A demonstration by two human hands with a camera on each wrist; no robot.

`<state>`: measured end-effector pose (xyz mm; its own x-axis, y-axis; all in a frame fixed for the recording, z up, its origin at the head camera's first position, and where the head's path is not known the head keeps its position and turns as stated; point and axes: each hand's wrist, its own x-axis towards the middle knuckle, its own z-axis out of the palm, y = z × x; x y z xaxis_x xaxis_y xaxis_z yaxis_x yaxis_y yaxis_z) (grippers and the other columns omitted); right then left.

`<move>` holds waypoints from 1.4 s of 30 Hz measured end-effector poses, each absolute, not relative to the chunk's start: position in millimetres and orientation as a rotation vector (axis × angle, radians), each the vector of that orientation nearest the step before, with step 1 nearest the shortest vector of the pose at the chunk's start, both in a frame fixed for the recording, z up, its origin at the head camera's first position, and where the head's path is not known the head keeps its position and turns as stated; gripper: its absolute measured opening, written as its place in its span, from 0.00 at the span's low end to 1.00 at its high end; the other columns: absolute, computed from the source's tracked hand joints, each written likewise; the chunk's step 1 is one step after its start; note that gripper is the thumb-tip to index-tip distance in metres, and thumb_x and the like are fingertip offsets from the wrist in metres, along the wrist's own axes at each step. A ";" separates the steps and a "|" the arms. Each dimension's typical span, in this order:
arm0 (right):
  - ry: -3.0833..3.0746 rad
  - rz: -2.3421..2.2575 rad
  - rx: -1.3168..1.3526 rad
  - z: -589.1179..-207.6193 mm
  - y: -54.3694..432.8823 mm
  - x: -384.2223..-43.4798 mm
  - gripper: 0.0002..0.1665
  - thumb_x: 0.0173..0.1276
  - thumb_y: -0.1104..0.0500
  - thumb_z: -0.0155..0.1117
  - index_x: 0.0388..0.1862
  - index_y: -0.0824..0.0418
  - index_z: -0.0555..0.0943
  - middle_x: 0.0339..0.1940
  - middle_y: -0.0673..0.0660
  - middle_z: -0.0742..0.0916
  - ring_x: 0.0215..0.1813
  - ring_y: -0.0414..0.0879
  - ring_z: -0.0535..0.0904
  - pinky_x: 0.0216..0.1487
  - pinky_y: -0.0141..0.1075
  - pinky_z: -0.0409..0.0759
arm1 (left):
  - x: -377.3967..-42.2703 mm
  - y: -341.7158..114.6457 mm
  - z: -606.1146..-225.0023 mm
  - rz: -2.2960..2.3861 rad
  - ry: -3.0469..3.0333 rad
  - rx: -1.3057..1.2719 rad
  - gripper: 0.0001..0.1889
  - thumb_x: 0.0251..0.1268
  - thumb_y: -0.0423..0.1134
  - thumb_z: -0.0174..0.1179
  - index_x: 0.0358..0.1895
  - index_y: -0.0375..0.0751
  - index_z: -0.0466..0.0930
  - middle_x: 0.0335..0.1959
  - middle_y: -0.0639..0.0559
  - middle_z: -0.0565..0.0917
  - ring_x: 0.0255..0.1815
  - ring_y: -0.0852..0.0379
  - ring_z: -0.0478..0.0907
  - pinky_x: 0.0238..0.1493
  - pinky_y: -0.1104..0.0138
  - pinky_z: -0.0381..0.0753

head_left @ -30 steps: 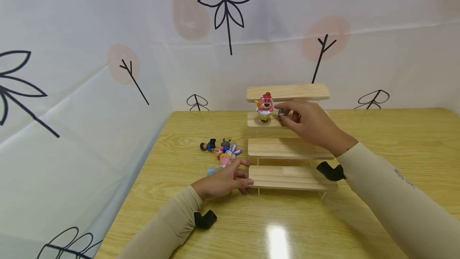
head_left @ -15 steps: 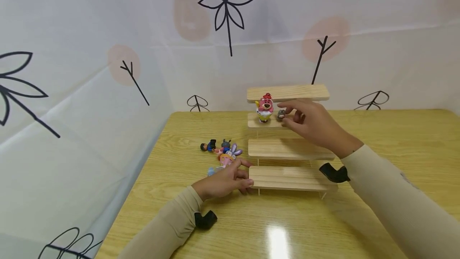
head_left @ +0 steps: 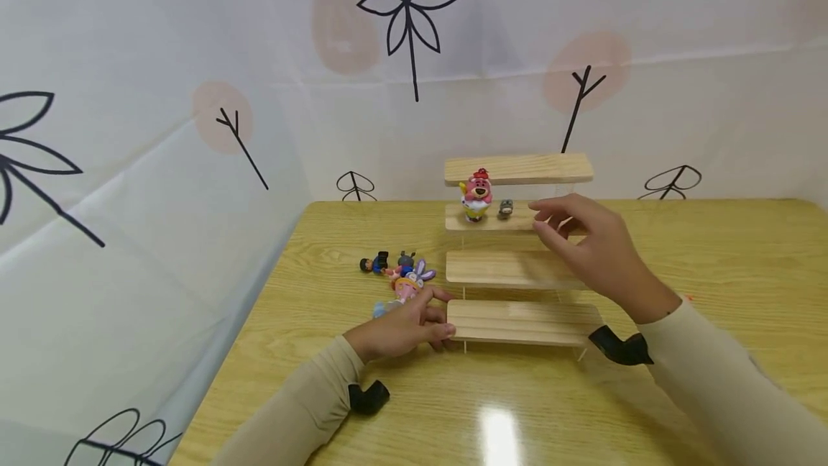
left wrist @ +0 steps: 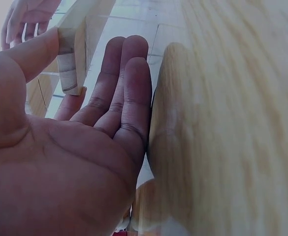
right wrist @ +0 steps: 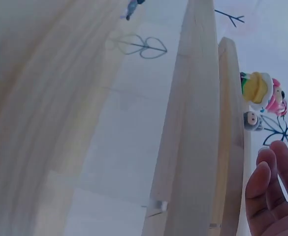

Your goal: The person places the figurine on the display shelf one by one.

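In the head view, my left hand holds the left end of the lowest board of a tiered wooden shelf. The left wrist view shows thumb and index finger pinching that board end, the other fingers stretched out beneath. A pink bear figurine with a red top and yellow base stands upright on the second board from the top. Just right of it stands a small grey figurine. My right hand hovers to the right of both, fingers loosely bent with nothing between them.
Several small toy figures lie in a heap on the wooden table left of the shelf, one in blue with a black cap. A patterned white cloth hangs behind and at the left.
My right hand has let go of the small grey figurine and drawn back to the right and slightly down. The figurine stays on the board. My left hand has kept its place.
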<state>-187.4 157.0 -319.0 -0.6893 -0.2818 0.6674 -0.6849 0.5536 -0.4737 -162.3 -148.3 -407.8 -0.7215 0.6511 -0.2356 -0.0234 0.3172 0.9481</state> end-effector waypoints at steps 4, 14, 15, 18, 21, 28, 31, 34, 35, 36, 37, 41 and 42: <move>-2.202 1.042 0.780 -321.9 161.7 -178.8 0.17 0.64 0.71 0.69 0.52 0.62 0.84 0.38 0.51 0.86 0.38 0.28 0.76 0.42 0.16 0.74 | -163.3 -148.1 -406.8 1.446 1.988 0.558 0.25 0.78 0.44 0.55 0.69 0.46 0.56 0.49 0.42 0.86 0.42 0.51 0.85 0.50 0.64 0.82; -2.171 1.047 0.787 -327.0 174.5 -155.3 0.22 0.60 0.74 0.70 0.53 0.61 0.85 0.41 0.38 0.83 0.41 0.26 0.77 0.44 0.15 0.75 | -161.1 -145.3 -404.8 1.441 1.978 0.554 0.26 0.77 0.44 0.55 0.70 0.47 0.56 0.48 0.42 0.86 0.43 0.51 0.86 0.51 0.64 0.81; -2.177 1.039 0.789 -326.9 175.5 -153.7 0.22 0.60 0.74 0.70 0.53 0.60 0.85 0.41 0.38 0.83 0.41 0.25 0.77 0.44 0.15 0.75 | -161.2 -145.0 -404.1 1.444 1.976 0.556 0.26 0.77 0.44 0.55 0.70 0.47 0.56 0.49 0.42 0.86 0.43 0.51 0.86 0.51 0.64 0.82; -2.201 1.004 0.804 -326.7 178.9 -150.4 0.23 0.61 0.73 0.70 0.54 0.59 0.85 0.41 0.41 0.85 0.41 0.26 0.78 0.43 0.16 0.75 | -161.1 -144.5 -402.6 1.466 1.962 0.554 0.26 0.77 0.43 0.55 0.70 0.46 0.55 0.51 0.41 0.85 0.45 0.51 0.86 0.51 0.63 0.82; -2.220 0.977 0.821 -328.6 182.9 -146.9 0.25 0.60 0.74 0.70 0.56 0.59 0.84 0.41 0.47 0.86 0.39 0.26 0.78 0.42 0.16 0.76 | -160.5 -144.5 -403.0 1.481 1.941 0.558 0.26 0.77 0.41 0.55 0.70 0.45 0.55 0.53 0.39 0.84 0.46 0.51 0.85 0.51 0.62 0.83; -2.258 0.944 0.789 -338.6 196.9 -140.2 0.28 0.57 0.74 0.73 0.56 0.57 0.84 0.40 0.51 0.87 0.38 0.26 0.77 0.42 0.16 0.76 | -159.7 -146.9 -405.2 1.483 1.944 0.562 0.26 0.77 0.42 0.55 0.70 0.45 0.54 0.54 0.39 0.84 0.47 0.51 0.85 0.51 0.62 0.83; -2.262 0.932 0.762 -344.7 206.9 -138.4 0.28 0.55 0.75 0.73 0.55 0.58 0.84 0.41 0.49 0.87 0.39 0.25 0.77 0.43 0.16 0.75 | -159.4 -147.7 -406.0 1.473 1.951 0.556 0.27 0.77 0.42 0.55 0.71 0.46 0.55 0.54 0.40 0.84 0.47 0.51 0.85 0.51 0.62 0.83; -2.276 0.923 0.720 -350.0 218.6 -136.3 0.27 0.57 0.74 0.72 0.56 0.58 0.85 0.42 0.43 0.86 0.41 0.23 0.77 0.43 0.15 0.74 | -159.0 -147.4 -406.4 1.464 1.950 0.556 0.27 0.77 0.43 0.55 0.71 0.46 0.55 0.55 0.40 0.84 0.48 0.51 0.85 0.51 0.62 0.83; -2.282 0.917 0.706 -351.4 222.7 -136.1 0.26 0.58 0.74 0.71 0.56 0.58 0.85 0.43 0.42 0.85 0.41 0.22 0.76 0.42 0.15 0.74 | -159.0 -147.4 -406.3 1.462 1.951 0.559 0.27 0.77 0.43 0.55 0.71 0.46 0.55 0.55 0.40 0.84 0.47 0.51 0.85 0.51 0.62 0.83; -2.292 0.917 0.688 -352.5 226.5 -135.7 0.25 0.60 0.74 0.70 0.56 0.58 0.85 0.44 0.40 0.85 0.41 0.21 0.76 0.40 0.15 0.75 | -159.1 -147.3 -406.3 1.456 1.958 0.562 0.27 0.77 0.44 0.55 0.71 0.47 0.55 0.54 0.40 0.84 0.47 0.51 0.85 0.51 0.62 0.83; -2.311 0.922 0.664 -353.4 230.1 -135.6 0.24 0.61 0.73 0.69 0.56 0.58 0.84 0.44 0.38 0.84 0.41 0.20 0.76 0.37 0.16 0.76 | -159.4 -147.3 -406.4 1.453 1.963 0.565 0.27 0.77 0.45 0.55 0.70 0.46 0.55 0.53 0.40 0.84 0.46 0.51 0.85 0.51 0.62 0.83; -2.378 0.918 0.595 -357.9 243.9 -137.9 0.20 0.67 0.70 0.66 0.58 0.58 0.83 0.47 0.34 0.82 0.40 0.18 0.74 0.31 0.17 0.76 | -160.1 -147.7 -406.7 1.444 1.974 0.556 0.27 0.77 0.46 0.55 0.70 0.47 0.55 0.52 0.41 0.85 0.46 0.50 0.86 0.52 0.62 0.82; -2.390 0.916 0.580 -359.3 247.3 -138.9 0.20 0.68 0.69 0.65 0.58 0.58 0.83 0.47 0.33 0.81 0.40 0.18 0.74 0.31 0.16 0.76 | -160.0 -147.6 -407.0 1.443 1.972 0.552 0.27 0.77 0.45 0.55 0.70 0.47 0.55 0.53 0.41 0.85 0.46 0.50 0.86 0.52 0.62 0.82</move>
<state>-138.9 247.3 -359.3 -0.7779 -0.2033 0.5946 -0.5486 0.6811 -0.4848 -160.0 -147.6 -407.0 -0.7167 0.6553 -0.2384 -0.0289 0.3136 0.9491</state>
